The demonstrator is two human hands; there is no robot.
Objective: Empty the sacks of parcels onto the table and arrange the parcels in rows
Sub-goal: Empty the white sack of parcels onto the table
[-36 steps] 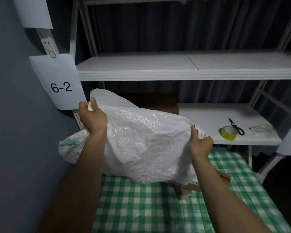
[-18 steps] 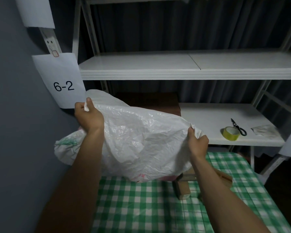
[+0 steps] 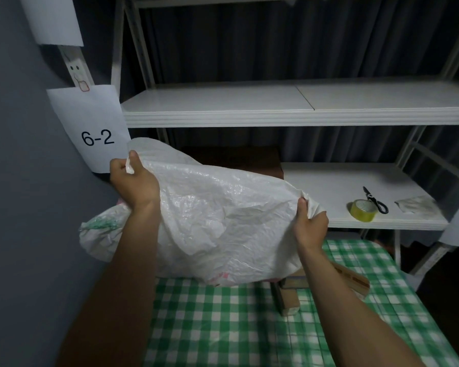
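Both hands pinch corners of the crinkled white woven plastic sack (image 3: 223,221), left hand (image 3: 133,181) higher, right hand (image 3: 312,223) lower; sack hangs above the green-checked tabletop (image 3: 223,327); brown cardboard parcels (image 3: 289,295) lie beneath it.

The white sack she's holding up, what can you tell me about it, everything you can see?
The white sack looks like thin woven plastic, crinkled and slightly glossy, with green print near its left end and a trace of pink at its lower edge. It is lifted over the green checked table, stretched sideways between two hands: the left hand grips one bunched corner, the right hand pinches the other. Its belly sags downward. Brown cardboard parcels show beneath its lower right edge; whether more remain inside cannot be seen.
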